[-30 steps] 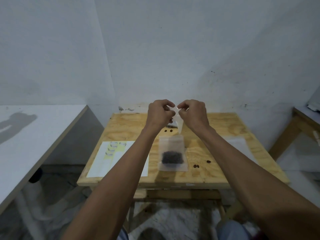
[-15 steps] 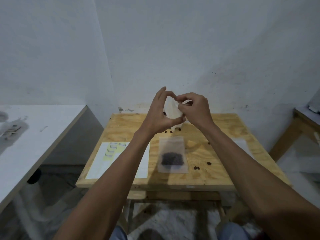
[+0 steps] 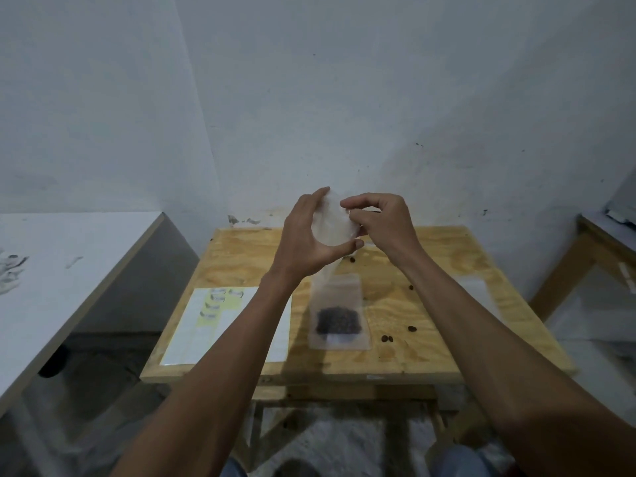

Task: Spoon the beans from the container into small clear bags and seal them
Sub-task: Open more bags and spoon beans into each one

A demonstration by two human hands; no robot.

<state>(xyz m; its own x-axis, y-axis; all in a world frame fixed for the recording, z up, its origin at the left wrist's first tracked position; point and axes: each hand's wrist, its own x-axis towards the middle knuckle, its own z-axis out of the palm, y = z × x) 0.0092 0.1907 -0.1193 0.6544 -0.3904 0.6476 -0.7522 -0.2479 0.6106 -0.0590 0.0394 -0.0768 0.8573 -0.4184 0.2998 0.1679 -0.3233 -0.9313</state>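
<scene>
Head view: a small clear, empty plastic bag (image 3: 333,224), featherlight, limp and slippery, is held above the plywood tabletop (image 3: 430,304); left hand (image 3: 303,242) cups it, right hand (image 3: 382,218) pinches its mouth, the best grip. One filled clear bag (image 3: 339,316) lies at 6 o'clock, about six loose beans (image 3: 412,328) around.

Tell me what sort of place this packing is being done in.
Probably a bare, makeshift workroom rather than a kitchen: a raw plywood table against unfinished white walls, a filled clear bag of beans and a sheet of labels on it, and plain worktables on both sides.
</scene>
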